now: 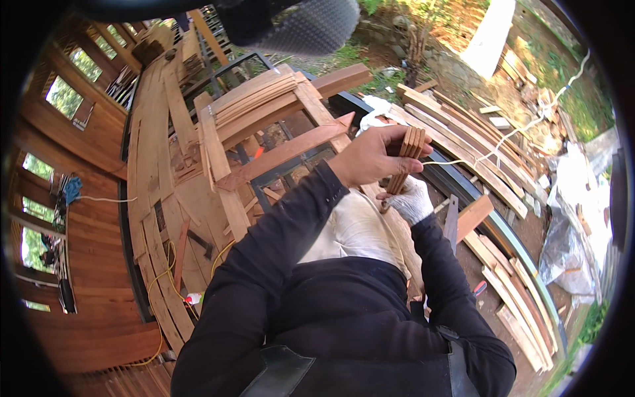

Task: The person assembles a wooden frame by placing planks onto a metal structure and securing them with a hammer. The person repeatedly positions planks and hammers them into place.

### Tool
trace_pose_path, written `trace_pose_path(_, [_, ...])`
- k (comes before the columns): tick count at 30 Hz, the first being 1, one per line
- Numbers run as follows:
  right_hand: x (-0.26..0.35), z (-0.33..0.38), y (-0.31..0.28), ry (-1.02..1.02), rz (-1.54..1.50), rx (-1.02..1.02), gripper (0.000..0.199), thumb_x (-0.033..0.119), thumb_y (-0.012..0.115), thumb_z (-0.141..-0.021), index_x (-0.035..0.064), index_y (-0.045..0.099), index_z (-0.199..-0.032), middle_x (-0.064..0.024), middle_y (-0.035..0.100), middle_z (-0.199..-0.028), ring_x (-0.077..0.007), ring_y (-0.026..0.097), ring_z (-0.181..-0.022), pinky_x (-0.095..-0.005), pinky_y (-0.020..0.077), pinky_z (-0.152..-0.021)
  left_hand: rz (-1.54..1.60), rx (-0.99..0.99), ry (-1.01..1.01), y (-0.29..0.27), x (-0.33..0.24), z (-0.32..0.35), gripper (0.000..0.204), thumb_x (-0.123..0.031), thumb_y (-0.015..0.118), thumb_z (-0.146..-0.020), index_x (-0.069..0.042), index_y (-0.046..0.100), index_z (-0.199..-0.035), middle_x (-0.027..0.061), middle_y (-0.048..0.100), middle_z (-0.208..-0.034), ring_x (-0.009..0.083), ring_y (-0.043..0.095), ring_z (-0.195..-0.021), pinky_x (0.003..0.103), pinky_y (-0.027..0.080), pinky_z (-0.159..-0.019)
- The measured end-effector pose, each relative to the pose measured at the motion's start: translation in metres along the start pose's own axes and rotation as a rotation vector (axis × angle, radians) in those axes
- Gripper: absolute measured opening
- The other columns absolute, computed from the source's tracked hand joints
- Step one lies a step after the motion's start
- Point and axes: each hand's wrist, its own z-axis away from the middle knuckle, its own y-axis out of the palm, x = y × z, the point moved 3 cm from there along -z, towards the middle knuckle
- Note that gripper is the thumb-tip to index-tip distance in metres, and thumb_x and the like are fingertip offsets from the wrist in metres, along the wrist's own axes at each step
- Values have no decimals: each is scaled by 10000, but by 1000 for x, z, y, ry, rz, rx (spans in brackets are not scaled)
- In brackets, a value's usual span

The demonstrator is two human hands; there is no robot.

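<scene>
The bundle (412,143) of wood lies between the left hand's (364,159) gripping fingers, nearest its upper end; its long axis runs down toward the right hand (411,200). As far as this view shows, gloved fingers close on the lower end: one bundle, four strips (399,173), two hands.

Slats (411,142) in left hand (367,157); planks (499,183) right; wall (99,245) far left.

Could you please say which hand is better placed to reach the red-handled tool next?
Probably the right hand, nearer the red-handled tool on that side; the left hand is farther, holding wooden strips.
</scene>
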Motion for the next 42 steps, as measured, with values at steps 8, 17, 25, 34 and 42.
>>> trace_pose_path(8, [90,41,46,99,72,376,401,206,881,-868,-17,743,-1172,-103,762,-808,-102,708,-742,-315,581,-676,97,-411,-98,10,77,123,511,-173,743,-1010,19,550,-1442,128,694,-1356,169,666,-1190,350,531,-1036])
trace_pose_path(17, [33,42,113,-57,322,479,355,348,721,-976,-4,692,-1009,-217,653,-796,-359,639,-743,-446,505,-714,676,-928,-84,5,161,222,306,-150,502,-1119,17,539,-1373,150,687,-1251,263,691,-1170,438,557,-1016])
trace_pose_path(25, [55,-10,127,33,159,352,381,7,723,-904,-70,626,-1264,-144,729,-927,-162,726,-813,-325,577,-732,895,-1545,247,-87,148,314,232,-291,545,-1086,-91,569,-1201,67,637,-968,235,664,-930,447,581,-898])
trace_pose_path(34, [3,15,117,152,761,341,517,236,774,-866,-17,608,-1286,-269,744,-1006,-415,750,-1005,-470,575,-860,8,-1642,-138,-219,53,445,268,-374,543,-1106,-107,570,-1115,-4,516,-811,107,568,-756,323,498,-665])
trace_pose_path(42, [44,14,148,141,865,344,550,228,806,-779,14,601,-1242,-288,720,-1008,-478,707,-993,-500,559,-878,-852,-1309,-780,-243,188,364,487,-341,612,-985,38,551,-1285,307,655,-1191,496,658,-1107,543,533,-969])
